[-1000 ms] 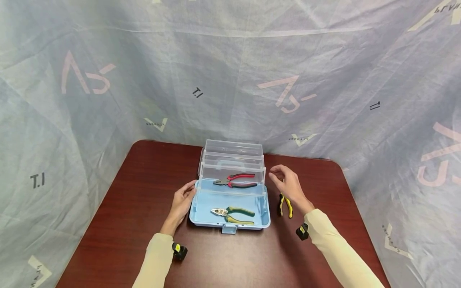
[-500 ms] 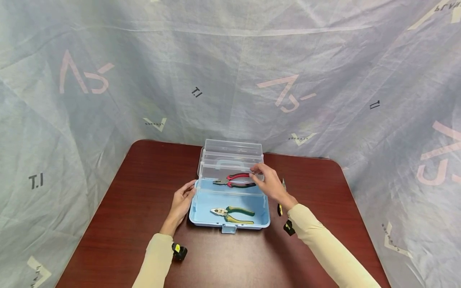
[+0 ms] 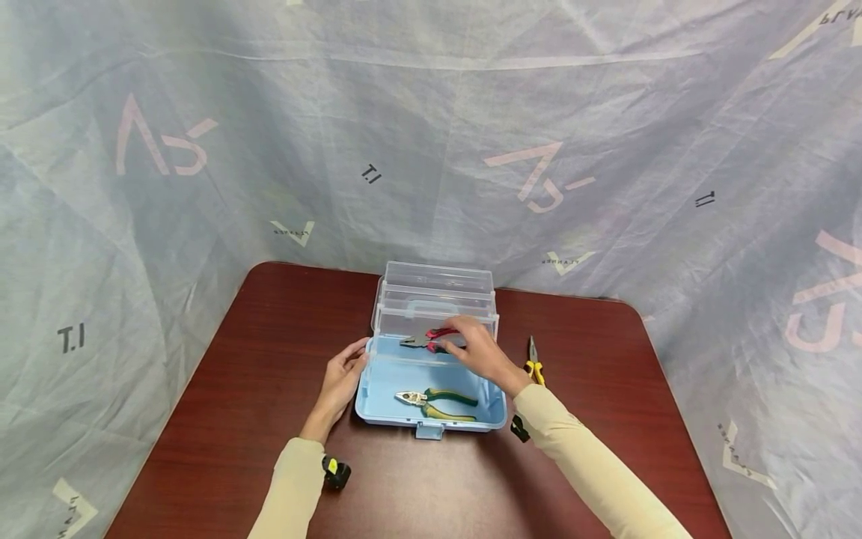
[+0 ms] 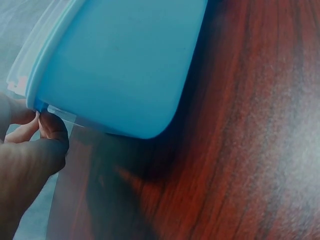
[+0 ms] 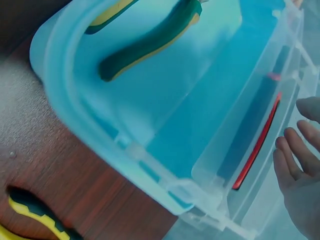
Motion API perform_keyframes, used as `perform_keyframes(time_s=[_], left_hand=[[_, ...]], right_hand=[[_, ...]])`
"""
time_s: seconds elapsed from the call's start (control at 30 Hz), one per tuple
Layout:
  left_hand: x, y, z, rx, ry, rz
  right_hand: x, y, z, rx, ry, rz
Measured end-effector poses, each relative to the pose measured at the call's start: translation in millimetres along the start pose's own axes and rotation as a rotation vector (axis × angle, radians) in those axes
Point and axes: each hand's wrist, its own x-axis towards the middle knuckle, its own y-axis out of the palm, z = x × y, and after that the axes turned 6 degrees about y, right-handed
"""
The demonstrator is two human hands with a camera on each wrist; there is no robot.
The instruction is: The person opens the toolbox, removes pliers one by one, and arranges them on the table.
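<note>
A light-blue toolbox (image 3: 390, 421) stands open on the table, with clear fold-out trays (image 3: 438, 299) raised behind its lower bin. My left hand (image 3: 340, 380) pinches the box's left rim near the back corner; the left wrist view shows its fingers (image 4: 52, 132) bent there. Over the lowest tray is my right hand (image 3: 480, 350), above the red-and-black pliers (image 3: 417, 342) and partly covering their handles. In the right wrist view its fingers (image 5: 295, 155) are loosely spread, apart from the red handle (image 5: 257, 145). Green-and-yellow pliers (image 3: 453, 397) lie in the bin.
Long-nose pliers (image 3: 534, 365) with yellow-and-black handles lie on the table right of the box, partly behind the right wrist. A latch (image 3: 429, 430) juts from the box front. Grey printed cloth (image 3: 431, 150) hangs around the dark red table (image 3: 269, 359).
My right hand has moved left from beside the box to over the red-and-black pliers. The left hand has stayed on the rim. None of the pliers has visibly shifted.
</note>
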Motion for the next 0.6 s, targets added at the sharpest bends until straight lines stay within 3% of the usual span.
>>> perform_keyframes(time_s=[0.17,0.4,0.6], left_hand=[[-0.7,0.4,0.0,-0.011,0.004,0.007],[-0.1,0.4,0.6,-0.019,0.012,0.016],[0.8,-1.1,1.1,-0.028,0.014,0.015]], right_hand=[[4,9.9,1,-0.05,-0.032,0.07],[4,12.5,6,-0.181,-0.01,0.108],[6,11.8,9,-0.176,0.002,0.169]])
